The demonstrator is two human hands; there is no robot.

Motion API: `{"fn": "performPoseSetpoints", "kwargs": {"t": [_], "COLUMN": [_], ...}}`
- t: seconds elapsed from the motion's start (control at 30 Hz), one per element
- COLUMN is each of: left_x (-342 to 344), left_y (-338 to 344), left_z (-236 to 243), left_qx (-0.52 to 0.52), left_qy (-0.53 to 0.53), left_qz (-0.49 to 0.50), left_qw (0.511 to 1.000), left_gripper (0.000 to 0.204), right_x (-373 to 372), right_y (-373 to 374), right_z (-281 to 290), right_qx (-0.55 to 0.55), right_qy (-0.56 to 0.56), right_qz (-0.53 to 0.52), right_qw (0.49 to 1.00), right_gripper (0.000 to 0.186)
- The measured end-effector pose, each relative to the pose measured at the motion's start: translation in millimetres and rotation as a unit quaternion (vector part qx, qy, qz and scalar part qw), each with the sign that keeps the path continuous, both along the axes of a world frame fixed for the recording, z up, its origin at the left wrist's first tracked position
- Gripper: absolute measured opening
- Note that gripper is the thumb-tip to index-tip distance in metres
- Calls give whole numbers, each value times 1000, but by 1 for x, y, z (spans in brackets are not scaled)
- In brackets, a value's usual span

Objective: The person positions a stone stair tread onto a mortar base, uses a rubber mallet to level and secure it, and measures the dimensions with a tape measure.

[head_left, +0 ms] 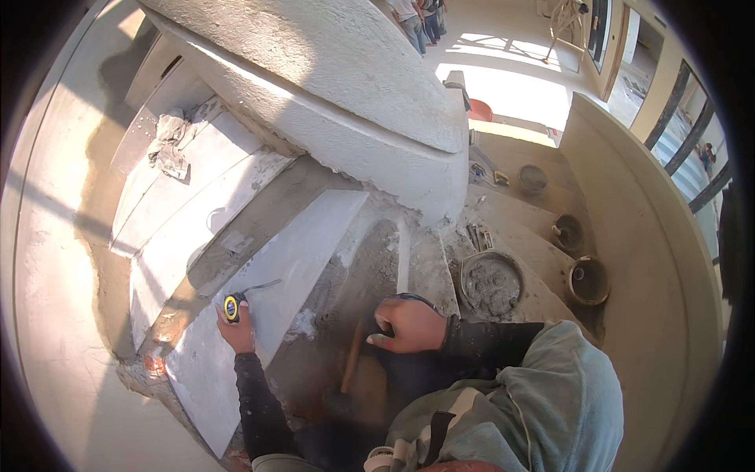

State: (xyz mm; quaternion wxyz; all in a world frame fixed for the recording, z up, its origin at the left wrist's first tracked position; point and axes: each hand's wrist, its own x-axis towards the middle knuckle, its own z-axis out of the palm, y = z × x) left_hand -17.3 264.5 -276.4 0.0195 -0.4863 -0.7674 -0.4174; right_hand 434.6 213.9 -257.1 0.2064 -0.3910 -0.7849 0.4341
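My left hand (236, 332) is closed around a yellow-and-black tape measure (231, 307), low over a pale stair tread slab (271, 271). A short, dark strap or strip (263, 285) trails from it across the slab. To the right, my right hand (413, 324) is closed with its fingers curled; what they hold, if anything, is hidden. Just left of those fingers a hammer with a wooden handle (353, 358) leans, its dark head (338, 403) low and blurred. Between my hands lies a rough mortar bed (370, 263).
A mortar-filled bucket (491, 283) stands on the steps at right, with more buckets (588, 281) beyond. A curved plaster wall (338, 94) rises ahead; another low wall (645, 204) bounds the right. Crumpled material (169, 145) lies on upper left steps. People (417, 20) stand far off.
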Motion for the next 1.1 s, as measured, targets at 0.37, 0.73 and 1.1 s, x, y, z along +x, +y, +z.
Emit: {"fn": "performPoseSetpoints", "kwargs": {"t": [0.37, 0.73, 1.1], "left_x": [151, 178, 164], "left_y": [-179, -258, -267], "left_z": [48, -35, -3], "left_qx": [-260, -160, -165], "left_qy": [-203, -611, -648], "left_qz": [-324, -51, -150], "left_qw": [886, 773, 729], "left_gripper": [96, 69, 64], "right_x": [-92, -134, -128], "right_y": [-41, -53, -61], "right_z": [33, 7, -56], "right_qx": [-112, -377, -353], "right_qy": [87, -99, 222], "right_qz": [261, 338, 294], "right_qw": [955, 857, 860], "right_gripper": [85, 81, 60]}}
